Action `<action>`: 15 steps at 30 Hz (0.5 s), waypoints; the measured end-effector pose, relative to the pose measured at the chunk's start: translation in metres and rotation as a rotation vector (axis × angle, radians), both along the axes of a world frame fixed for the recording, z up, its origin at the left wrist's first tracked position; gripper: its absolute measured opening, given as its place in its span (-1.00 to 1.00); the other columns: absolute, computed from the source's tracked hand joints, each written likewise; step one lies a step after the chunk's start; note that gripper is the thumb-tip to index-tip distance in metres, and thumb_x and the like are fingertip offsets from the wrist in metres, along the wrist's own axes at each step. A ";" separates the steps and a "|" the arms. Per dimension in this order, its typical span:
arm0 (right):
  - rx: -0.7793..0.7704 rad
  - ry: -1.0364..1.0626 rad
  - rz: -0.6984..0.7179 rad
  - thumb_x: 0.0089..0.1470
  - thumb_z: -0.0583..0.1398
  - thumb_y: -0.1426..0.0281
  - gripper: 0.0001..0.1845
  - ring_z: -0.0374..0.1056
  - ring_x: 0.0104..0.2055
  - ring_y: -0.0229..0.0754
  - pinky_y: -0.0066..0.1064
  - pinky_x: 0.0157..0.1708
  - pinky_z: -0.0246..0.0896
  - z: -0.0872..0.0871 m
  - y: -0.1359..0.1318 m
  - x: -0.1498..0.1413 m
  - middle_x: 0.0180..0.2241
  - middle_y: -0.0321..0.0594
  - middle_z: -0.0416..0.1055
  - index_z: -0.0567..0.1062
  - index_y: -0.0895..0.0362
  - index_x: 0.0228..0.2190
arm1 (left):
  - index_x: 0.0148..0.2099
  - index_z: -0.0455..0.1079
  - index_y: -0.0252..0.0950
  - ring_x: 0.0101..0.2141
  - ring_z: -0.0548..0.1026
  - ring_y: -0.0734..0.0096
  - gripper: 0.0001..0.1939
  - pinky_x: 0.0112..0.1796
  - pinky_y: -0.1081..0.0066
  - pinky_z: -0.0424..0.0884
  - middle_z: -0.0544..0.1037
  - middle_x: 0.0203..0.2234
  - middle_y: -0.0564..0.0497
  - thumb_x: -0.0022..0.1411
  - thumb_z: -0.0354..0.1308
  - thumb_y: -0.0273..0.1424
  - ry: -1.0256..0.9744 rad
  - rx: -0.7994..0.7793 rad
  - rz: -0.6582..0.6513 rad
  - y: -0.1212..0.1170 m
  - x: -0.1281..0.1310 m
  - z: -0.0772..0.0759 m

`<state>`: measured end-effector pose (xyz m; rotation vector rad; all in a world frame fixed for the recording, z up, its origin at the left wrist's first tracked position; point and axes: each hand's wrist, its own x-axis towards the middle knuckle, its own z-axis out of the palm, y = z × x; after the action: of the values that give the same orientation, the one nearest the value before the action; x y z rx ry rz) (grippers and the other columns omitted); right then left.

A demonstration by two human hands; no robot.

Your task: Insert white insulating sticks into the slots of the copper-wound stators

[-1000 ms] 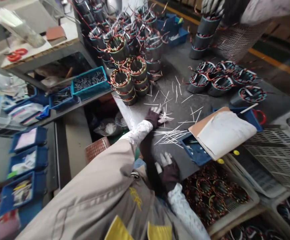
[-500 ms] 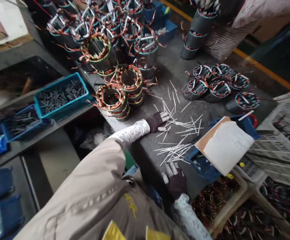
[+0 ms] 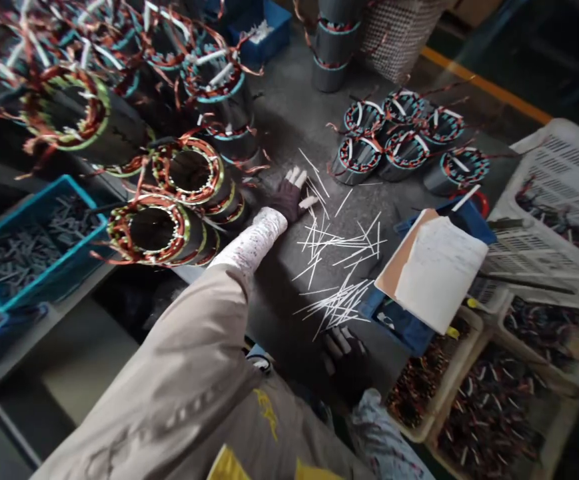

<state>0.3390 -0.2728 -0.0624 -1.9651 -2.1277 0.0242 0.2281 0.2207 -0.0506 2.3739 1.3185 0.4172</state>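
My left hand (image 3: 292, 193), in a dark fingerless glove, lies flat on the grey table (image 3: 289, 127) with its fingers stretched out. It touches the far end of a scatter of thin white strips (image 3: 336, 257). Stacked copper-wound stators (image 3: 172, 200) stand just left of it. My right hand (image 3: 344, 353), also gloved, rests at the table's near edge with its fingers spread, just below the strips. Neither hand holds anything.
Several low stators (image 3: 399, 137) sit at the table's far right. A notebook (image 3: 436, 270) lies over a blue bin (image 3: 402, 327). A teal bin of metal parts (image 3: 24, 247) is at left. White crates of windings (image 3: 489, 407) stand at right.
My left hand has slid farther up the table along the white strips. The camera has moved closer and to the right. My right hand has stayed at the table's near edge.
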 end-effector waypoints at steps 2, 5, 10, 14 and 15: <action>0.008 0.052 -0.008 0.28 0.28 0.31 -0.58 0.51 0.22 0.21 0.03 0.12 0.48 -0.004 -0.002 -0.002 0.20 -0.17 0.60 0.64 -0.12 0.14 | 0.64 -0.01 -0.39 0.61 -0.17 -0.04 -0.07 0.55 -0.06 -0.20 -0.03 0.61 -0.27 0.51 -0.02 0.12 -0.018 0.054 -0.035 0.013 0.009 0.001; -0.002 0.145 -0.030 0.26 0.28 0.32 -0.59 0.50 0.24 0.23 0.07 0.16 0.48 -0.007 -0.004 -0.007 0.21 -0.12 0.59 0.67 -0.07 0.12 | 0.65 -0.02 -0.33 0.61 -0.19 -0.07 -0.10 0.55 -0.08 -0.22 -0.03 0.62 -0.22 0.51 -0.01 0.08 -0.032 0.038 0.060 0.046 0.034 -0.003; 0.019 0.147 -0.061 0.30 0.25 0.36 -0.64 0.49 0.26 0.22 0.03 0.21 0.48 0.002 0.000 -0.015 0.17 -0.07 0.61 0.69 0.03 0.07 | 0.54 0.27 -0.31 0.58 -0.01 -0.11 -0.24 0.55 -0.10 -0.23 0.21 0.55 -0.17 0.47 0.10 -0.02 0.081 -0.025 -0.265 0.036 0.070 -0.014; 0.040 0.166 -0.102 0.32 0.23 0.38 -0.64 0.48 0.28 0.18 0.01 0.22 0.46 0.004 0.001 -0.019 0.17 -0.11 0.62 0.69 0.00 0.08 | 0.34 0.52 -0.27 0.47 0.29 0.00 -0.43 0.53 -0.02 -0.01 0.48 0.38 -0.19 0.43 0.21 -0.08 0.052 -0.022 -0.629 -0.025 0.068 -0.004; 0.049 0.187 -0.110 0.31 0.24 0.38 -0.64 0.47 0.29 0.18 0.01 0.24 0.44 0.003 0.001 -0.020 0.17 -0.11 0.61 0.69 0.00 0.07 | 0.27 0.57 -0.23 0.42 0.38 0.04 -0.51 0.51 -0.01 0.06 0.54 0.33 -0.17 0.44 0.21 -0.10 0.035 -0.029 -0.704 -0.034 0.071 0.001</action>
<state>0.3190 -0.2722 -0.0590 -1.9652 -1.8845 0.1294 0.2987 0.1866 -0.0501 2.6209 0.4246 0.1401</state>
